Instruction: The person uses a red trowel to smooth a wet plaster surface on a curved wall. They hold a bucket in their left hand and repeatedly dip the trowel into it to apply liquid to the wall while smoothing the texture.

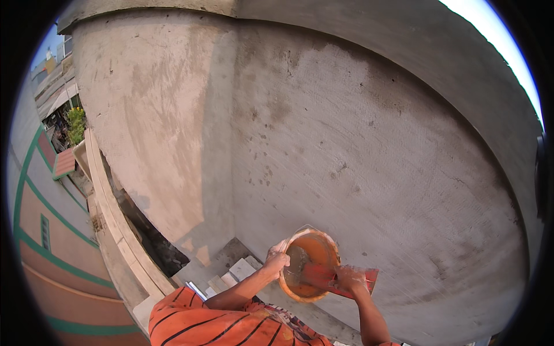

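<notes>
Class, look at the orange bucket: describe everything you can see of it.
The orange bucket is round and looks like plastic, its rim smeared with pale residue. Its open mouth faces the camera, in front of the grey wall. Greyish material lies inside. The left hand grips its rim on the left; a red tool in the right hand reaches into its mouth.

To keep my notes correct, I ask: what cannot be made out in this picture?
Head view:
Red tool: its middle, covered by the right hand.
Orange bucket: its underside, hidden by its own body.
Striped shirt: cut off by the lower edge.
Distant plant: yellow specks too small to identify.
</notes>
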Tool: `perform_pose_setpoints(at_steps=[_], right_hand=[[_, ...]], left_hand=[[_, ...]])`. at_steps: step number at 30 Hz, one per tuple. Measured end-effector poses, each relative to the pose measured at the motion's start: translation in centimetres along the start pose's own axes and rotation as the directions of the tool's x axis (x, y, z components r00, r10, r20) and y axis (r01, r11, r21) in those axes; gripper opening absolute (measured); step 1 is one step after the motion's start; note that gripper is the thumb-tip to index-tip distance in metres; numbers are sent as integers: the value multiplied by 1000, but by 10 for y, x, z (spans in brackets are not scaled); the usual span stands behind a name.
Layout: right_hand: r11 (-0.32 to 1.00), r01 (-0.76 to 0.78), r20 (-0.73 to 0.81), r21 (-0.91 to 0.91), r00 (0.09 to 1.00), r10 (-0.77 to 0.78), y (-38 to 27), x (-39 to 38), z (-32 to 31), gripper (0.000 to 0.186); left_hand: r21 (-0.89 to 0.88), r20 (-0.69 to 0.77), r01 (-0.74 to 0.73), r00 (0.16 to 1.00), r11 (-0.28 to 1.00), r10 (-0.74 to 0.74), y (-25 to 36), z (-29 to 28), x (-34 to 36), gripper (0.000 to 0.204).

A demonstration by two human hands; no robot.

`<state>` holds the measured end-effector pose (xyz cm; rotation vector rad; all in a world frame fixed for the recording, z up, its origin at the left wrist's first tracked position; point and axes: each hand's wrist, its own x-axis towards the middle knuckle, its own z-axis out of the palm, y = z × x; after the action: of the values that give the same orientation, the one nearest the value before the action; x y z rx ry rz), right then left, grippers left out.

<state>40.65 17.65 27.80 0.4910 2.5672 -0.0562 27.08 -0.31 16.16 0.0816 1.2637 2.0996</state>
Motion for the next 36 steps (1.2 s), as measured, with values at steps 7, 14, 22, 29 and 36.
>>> perform_pose_setpoints(at_steps=[7, 14, 22, 29, 36], right_hand=[[752, -160, -42, 640, 969, 243, 11, -44, -82, 47], [859, 31, -222, 510, 970, 97, 0, 8, -47, 51], [360, 754, -799, 550, 600, -37, -86, 18, -174, 43], [581, 762, -955, 286, 278, 105, -138, 38, -306, 40], [625, 751, -943, 213, -10, 333, -64, -9, -288, 36]], left_hand=[[-158, -80, -5, 997, 987, -8, 31, -43, 13, 74], [-118, -154, -24, 988, 993, 6, 55, -68, 19, 71], [-128, -238, -82, 970, 988, 49, 49, -95, 15, 66], [-178, -208, -66, 978, 982, 28, 31, -109, 15, 69], [-181, -117, -141, 986, 973, 121, 30, -90, 16, 69]])
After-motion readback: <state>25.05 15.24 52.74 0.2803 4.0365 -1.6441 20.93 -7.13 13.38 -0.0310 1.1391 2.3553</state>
